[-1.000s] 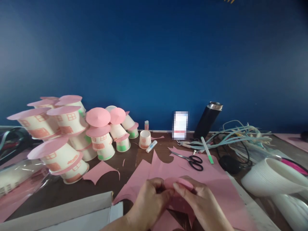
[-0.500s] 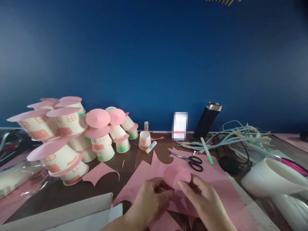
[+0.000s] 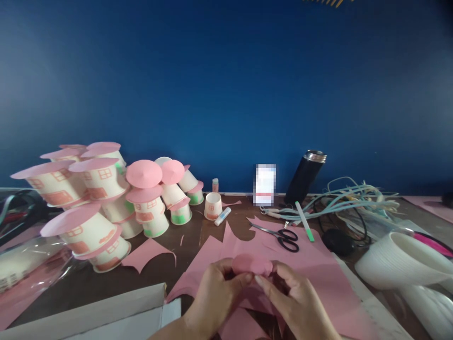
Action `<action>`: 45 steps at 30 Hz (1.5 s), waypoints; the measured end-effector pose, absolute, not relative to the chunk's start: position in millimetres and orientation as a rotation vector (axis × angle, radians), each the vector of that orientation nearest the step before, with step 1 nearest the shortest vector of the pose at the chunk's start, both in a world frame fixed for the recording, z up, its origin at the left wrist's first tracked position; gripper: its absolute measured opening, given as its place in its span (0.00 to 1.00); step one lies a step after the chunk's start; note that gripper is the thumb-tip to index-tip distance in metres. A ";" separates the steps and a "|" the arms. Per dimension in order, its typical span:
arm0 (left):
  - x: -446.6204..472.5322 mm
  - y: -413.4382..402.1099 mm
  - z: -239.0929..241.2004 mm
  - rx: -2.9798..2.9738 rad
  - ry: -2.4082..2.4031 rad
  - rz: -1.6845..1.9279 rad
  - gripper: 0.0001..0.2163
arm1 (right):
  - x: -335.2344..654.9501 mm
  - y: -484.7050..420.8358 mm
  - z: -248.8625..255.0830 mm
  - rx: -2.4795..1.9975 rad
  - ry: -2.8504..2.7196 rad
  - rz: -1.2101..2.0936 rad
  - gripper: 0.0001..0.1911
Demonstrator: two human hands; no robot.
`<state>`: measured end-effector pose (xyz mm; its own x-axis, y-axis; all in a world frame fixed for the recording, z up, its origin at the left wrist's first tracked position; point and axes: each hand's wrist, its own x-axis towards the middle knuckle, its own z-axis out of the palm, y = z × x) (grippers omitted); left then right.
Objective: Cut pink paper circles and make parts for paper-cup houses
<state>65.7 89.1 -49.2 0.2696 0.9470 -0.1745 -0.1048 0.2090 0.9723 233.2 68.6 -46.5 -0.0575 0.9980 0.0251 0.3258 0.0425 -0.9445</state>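
A pink paper disc [image 3: 250,264] is pinched between my two hands, its near edge under both thumbs. My left hand [image 3: 220,290] is closed on its left side, and my right hand [image 3: 288,293] grips the right side, with the thumbs almost meeting. Below them lie pink paper sheets [image 3: 311,283] with curved cut-outs. Black-handled scissors [image 3: 283,237] rest on the paper beyond my right hand. Past my left hand are a glue tube [image 3: 222,216] and a small paper cup [image 3: 213,206] with an orange window drawn on it.
Stacked paper-cup houses [image 3: 95,184] with pink roofs crowd the left. An open white box [image 3: 106,311] sits at the front left. To the right are a green-tipped marker [image 3: 304,222], a leaning black bottle [image 3: 306,177], tangled cables [image 3: 339,203] and nested white cups [image 3: 399,259].
The disc has tipped flatter and shifted slightly left. My right thumb has moved down and left to its near edge, close to my left thumb.
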 end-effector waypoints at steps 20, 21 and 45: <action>62.9 93.3 -58.3 1.100 1.211 0.854 0.20 | 236.5 69.9 -41.3 -1.374 -1.330 1.206 0.21; 63.3 92.9 -58.5 1.099 1.194 0.855 0.20 | 233.8 69.3 -39.4 -1.356 -1.329 1.224 0.20; 34.3 86.4 -55.6 2.530 1.036 1.631 0.15 | 235.5 62.7 -49.7 -1.263 -1.185 1.464 0.24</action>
<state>34.3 86.4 -55.6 0.2635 0.4955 0.8276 0.5382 -0.7875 0.3001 235.5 62.7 -49.7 -0.1329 0.9728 -0.1899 -0.0168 -0.1938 -0.9809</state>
